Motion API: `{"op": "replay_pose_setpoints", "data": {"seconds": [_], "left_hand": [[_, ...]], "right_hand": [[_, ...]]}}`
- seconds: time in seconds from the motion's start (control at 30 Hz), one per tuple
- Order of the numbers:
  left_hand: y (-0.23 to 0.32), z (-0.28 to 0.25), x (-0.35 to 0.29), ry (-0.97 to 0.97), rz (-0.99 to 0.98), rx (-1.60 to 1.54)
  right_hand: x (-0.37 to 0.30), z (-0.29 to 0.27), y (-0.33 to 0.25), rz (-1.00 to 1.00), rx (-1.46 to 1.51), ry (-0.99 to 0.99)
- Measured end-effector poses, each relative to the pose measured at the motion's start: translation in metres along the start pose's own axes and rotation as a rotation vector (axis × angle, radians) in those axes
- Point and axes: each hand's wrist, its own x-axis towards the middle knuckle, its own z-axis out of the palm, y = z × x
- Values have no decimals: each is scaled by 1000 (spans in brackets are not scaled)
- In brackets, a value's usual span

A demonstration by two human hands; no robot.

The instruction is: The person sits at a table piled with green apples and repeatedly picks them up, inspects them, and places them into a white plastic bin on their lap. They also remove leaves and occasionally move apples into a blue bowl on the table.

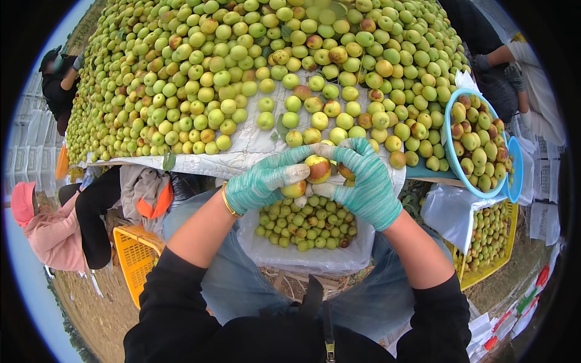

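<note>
My left hand [264, 181], in a teal glove with a gold bangle at the wrist, curls around round green jujubes. One jujube with a red-brown patch [318, 170] shows at its fingertips, and a yellowish jujube [295, 189] sits below its thumb. My right hand [370, 184], gloved alike, closes on another brown-marked jujube [346, 172], partly hidden by its fingers. Both hands meet over a lined crate [305, 259] of jujubes between my knees. Just beyond them, loose jujubes lie on a pale quilted cloth [242, 138].
A large heap of jujubes [200, 72] rises ahead. At right, a light-blue basin [452, 142] of browner jujubes stands near a yellow crate [497, 266]. An orange crate [134, 266] is at left. Other people sit at the left, including one in a pink top [60, 239], and at the upper right.
</note>
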Motion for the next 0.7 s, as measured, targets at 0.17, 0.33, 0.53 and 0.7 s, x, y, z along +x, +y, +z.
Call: {"op": "replay_pose_setpoints", "data": {"seconds": [0.17,0.33,0.53,0.7], "left_hand": [[-33,-3,-9,-28,82,-664],[-45,-24,-10,2,-11,-110],[-58,16,-7,72,265,446],[-56,13,-4,205,220,374]], "right_hand": [[-21,1,-3,12,25,-3],[-36,9,3,125,112,-142],[-51,33,6,273,451,-170],[-49,35,10,349,580,-231]]}}
